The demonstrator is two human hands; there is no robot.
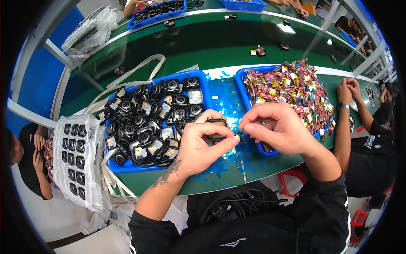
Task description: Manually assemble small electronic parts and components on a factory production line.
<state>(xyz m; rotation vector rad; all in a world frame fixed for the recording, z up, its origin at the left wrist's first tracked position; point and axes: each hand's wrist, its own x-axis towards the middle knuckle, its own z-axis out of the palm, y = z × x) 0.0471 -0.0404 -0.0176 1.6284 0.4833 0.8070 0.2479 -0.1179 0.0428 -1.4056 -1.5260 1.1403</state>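
Observation:
My left hand (195, 148) is closed around a black smartwatch case (218, 122), holding it by its edges between thumb and fingers. Close beside it on the right, my right hand (281, 129) has thumb and forefinger pinched near the case's lower corner; what they hold, if anything, is too small to make out. A blue tray (207, 86) to the left is heaped with black watch cases (145, 136), some showing round backs, others pale inner parts. The blue tray (240, 82) to the right is piled with small red, yellow and white parts (292, 86).
Blue film scraps (224, 99) litter the green bench (211, 180) between the trays. Beyond runs a green conveyor belt (203, 44) carrying scattered small parts. A plastic-wrapped sheet of watch cases (78, 156) stands at left. Co-workers sit on both sides; black cables (237, 207) lie at my lap.

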